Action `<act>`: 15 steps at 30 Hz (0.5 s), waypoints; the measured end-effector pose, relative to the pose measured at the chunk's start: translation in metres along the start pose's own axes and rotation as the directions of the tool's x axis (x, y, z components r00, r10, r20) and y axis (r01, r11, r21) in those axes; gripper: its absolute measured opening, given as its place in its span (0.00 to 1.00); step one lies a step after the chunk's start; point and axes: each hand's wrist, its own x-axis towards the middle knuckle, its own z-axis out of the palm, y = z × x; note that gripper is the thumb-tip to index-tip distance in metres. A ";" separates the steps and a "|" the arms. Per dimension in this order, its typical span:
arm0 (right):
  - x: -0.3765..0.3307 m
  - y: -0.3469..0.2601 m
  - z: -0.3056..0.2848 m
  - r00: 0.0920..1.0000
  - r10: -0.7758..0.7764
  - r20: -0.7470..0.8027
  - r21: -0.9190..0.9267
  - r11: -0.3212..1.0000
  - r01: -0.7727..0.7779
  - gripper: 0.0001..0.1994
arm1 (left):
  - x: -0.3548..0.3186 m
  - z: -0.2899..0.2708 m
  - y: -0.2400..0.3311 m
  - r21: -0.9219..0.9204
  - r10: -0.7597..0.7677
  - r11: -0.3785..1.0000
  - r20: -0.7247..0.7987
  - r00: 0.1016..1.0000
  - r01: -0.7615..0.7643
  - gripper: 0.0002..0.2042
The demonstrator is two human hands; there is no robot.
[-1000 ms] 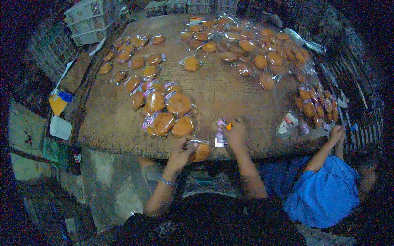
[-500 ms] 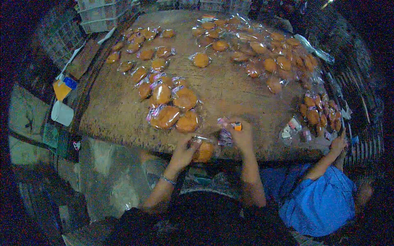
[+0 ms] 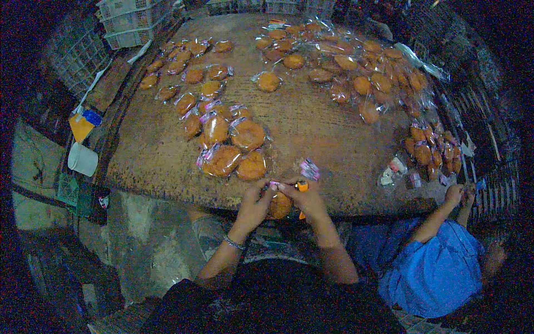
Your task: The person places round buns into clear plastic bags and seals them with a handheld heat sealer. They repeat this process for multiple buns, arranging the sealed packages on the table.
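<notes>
Both hands meet at the table's near edge over a round, golden-brown baked cake [image 3: 280, 206] in a clear plastic bag. My left hand [image 3: 253, 208] is closed, pinching the bag's top. My right hand [image 3: 311, 202] is closed round a small orange hand tool [image 3: 302, 187], whose exact kind is not clear. Its fingertips also press at a small pink-and-white label [image 3: 274, 185] on the bag top, against the left fingertips. Just beyond the right hand lies a small pile of pink-and-white labels [image 3: 310, 169]. Several bagged cakes with labels [image 3: 247, 134] lie ahead and left.
Many bagged cakes [image 3: 381, 83] are heaped at the far right of the wooden table [image 3: 311, 131]. At the right edge another person's hands [image 3: 456, 194] work beside a smaller cluster [image 3: 431, 147]. Crates [image 3: 129, 22] stand far left; a white tub [image 3: 83, 159] sits beside the table.
My right hand has come from the label pile to the bag top, bringing a label and the orange tool. My left hand stays at the bag, now meeting the right. The view has shifted slightly.
</notes>
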 end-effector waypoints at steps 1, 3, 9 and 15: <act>0.003 -0.003 -0.001 1.000 0.006 0.003 -0.039 0.999 -0.005 0.08 | 0.001 0.000 0.000 0.020 -0.013 1.000 0.003 1.000 0.013 0.13; 0.008 -0.009 -0.003 0.995 0.096 -0.033 0.348 0.934 -0.079 0.09 | 0.002 -0.002 0.004 0.071 0.058 0.996 -0.055 0.997 -0.054 0.13; 0.021 -0.020 0.009 0.886 0.124 -0.446 0.696 0.670 0.257 0.13 | -0.001 0.004 0.029 0.244 0.182 0.958 -0.100 0.978 -0.153 0.08; 0.021 0.007 0.041 0.783 -0.155 -0.602 0.019 0.978 0.208 0.12 | -0.005 0.009 0.038 0.287 0.152 0.950 -0.090 0.984 -0.121 0.08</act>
